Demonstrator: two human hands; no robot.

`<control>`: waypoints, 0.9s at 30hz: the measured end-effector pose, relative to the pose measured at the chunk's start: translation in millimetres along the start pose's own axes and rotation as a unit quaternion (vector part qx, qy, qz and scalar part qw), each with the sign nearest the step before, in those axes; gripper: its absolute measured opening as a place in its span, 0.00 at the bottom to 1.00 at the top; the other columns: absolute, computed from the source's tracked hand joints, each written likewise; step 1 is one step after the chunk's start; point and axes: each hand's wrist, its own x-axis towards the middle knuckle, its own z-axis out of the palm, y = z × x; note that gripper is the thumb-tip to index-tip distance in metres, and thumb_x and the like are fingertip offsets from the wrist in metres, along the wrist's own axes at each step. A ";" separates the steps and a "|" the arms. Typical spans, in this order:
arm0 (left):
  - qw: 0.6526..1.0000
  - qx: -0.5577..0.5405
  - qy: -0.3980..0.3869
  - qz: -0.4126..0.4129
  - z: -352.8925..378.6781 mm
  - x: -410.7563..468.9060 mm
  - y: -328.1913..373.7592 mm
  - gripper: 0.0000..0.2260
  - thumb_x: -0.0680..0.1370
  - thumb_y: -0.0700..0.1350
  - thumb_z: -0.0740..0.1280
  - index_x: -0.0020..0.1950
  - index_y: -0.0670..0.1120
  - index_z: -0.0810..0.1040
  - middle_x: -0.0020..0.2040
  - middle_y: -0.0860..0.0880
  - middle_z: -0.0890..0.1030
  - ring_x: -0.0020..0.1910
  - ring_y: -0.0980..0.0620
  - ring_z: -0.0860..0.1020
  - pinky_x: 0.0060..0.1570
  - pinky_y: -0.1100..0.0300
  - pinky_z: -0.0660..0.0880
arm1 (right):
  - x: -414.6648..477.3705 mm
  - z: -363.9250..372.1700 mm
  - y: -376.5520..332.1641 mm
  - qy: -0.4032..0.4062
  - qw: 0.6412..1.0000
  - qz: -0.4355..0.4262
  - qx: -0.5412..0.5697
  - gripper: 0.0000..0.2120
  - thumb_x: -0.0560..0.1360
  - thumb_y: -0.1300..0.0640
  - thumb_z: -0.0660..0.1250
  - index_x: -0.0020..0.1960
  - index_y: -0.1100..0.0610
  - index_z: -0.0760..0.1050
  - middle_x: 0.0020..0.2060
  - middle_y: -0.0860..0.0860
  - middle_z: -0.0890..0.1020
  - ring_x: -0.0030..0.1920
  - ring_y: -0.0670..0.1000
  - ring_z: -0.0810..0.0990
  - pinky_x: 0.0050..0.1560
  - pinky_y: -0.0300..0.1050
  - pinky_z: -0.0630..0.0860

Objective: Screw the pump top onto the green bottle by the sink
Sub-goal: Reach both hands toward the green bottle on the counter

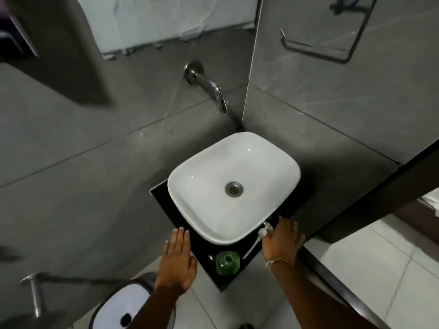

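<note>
Bottom center of frame: 2 bare forearms reach up from the lower edge. Left hand (176, 260), lower center-left, is flat w/ fingers spread, holding nothing, just left of the black counter (204, 245). Green bottle (227, 262) stands open-necked on the counter's near corner, btwn both hands. Right hand (282, 242), lower center-right, is loosely open, fingertips at the white pump top (263, 231) but not visibly gripping it. Pump lies flat; its tube runs down-left toward the bottle. Right hand is nearer. Beyond, mid-frame: white sink (190, 176); upper center: wall tap (209, 87).
</note>
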 end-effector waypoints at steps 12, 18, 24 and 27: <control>0.988 -0.093 -0.111 -0.051 74.7 -0.1 29.7 0.40 0.68 0.60 0.69 0.75 0.56 0.55 0.79 0.46 0.42 0.77 0.46 0.39 0.75 0.41 0.46 | 35.0 40.5 10.5 -0.140 0.971 0.193 0.020 0.26 0.72 0.37 0.64 0.58 0.56 0.78 0.60 0.61 0.79 0.64 0.64 0.73 0.63 0.62 0.67; 0.984 -0.140 -0.092 -0.064 76.7 5.3 31.6 0.36 0.65 0.61 0.71 0.70 0.62 0.63 0.80 0.47 0.45 0.78 0.46 0.41 0.74 0.39 0.46 | 46.4 48.8 6.9 -0.133 0.958 0.242 0.077 0.33 0.68 0.37 0.69 0.60 0.64 0.75 0.62 0.65 0.77 0.64 0.67 0.74 0.64 0.68 0.69; 0.989 -0.127 -0.068 -0.047 78.4 7.4 25.6 0.30 0.66 0.64 0.72 0.66 0.63 0.70 0.80 0.46 0.49 0.78 0.45 0.44 0.74 0.38 0.47 | 32.3 36.9 11.9 -0.121 0.905 0.330 0.239 0.33 0.69 0.44 0.73 0.60 0.69 0.74 0.63 0.66 0.77 0.62 0.66 0.75 0.61 0.56 0.72; 0.991 -0.112 -0.065 -0.039 79.8 10.7 23.7 0.29 0.66 0.64 0.72 0.66 0.62 0.71 0.80 0.46 0.48 0.78 0.45 0.43 0.74 0.38 0.47 | 0.7 12.3 11.6 -0.036 0.908 0.282 0.308 0.18 0.69 0.44 0.72 0.44 0.60 0.81 0.47 0.60 0.84 0.54 0.65 0.80 0.48 0.50 0.73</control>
